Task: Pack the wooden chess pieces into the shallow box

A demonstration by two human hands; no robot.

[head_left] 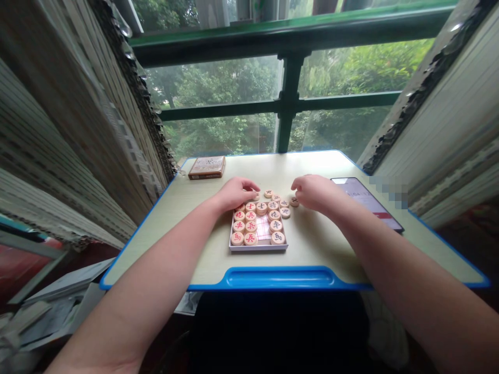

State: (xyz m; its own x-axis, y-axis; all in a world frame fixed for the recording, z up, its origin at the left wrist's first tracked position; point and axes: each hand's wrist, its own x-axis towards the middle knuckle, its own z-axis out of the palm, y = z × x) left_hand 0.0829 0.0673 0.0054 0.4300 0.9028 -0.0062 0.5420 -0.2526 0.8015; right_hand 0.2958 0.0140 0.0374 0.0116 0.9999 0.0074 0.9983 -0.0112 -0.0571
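Note:
A shallow white box [259, 248] holds round wooden Chinese chess pieces with red and black characters. Red ones, such as a red soldier piece [250, 239], line its left side; black ones, such as a black horse piece [277, 238], stand along the right. My left hand [236, 193] is at the box's back left corner, fingertips closed round a Chinese chess piece [255, 197]. Behind and right of the box, several loose pieces lie, including a black piece [268, 193]. My right hand [314, 192] has curled fingers just above another piece [294, 201]; whatever they hold is hidden.
A brown printed box [206, 168] lies at the table's back left. On the right, a tablet [368, 203] rests flat, partly behind my right forearm. The pale table [312, 259] has a blue rim and a front groove [278, 278]. Curtains and a window surround it.

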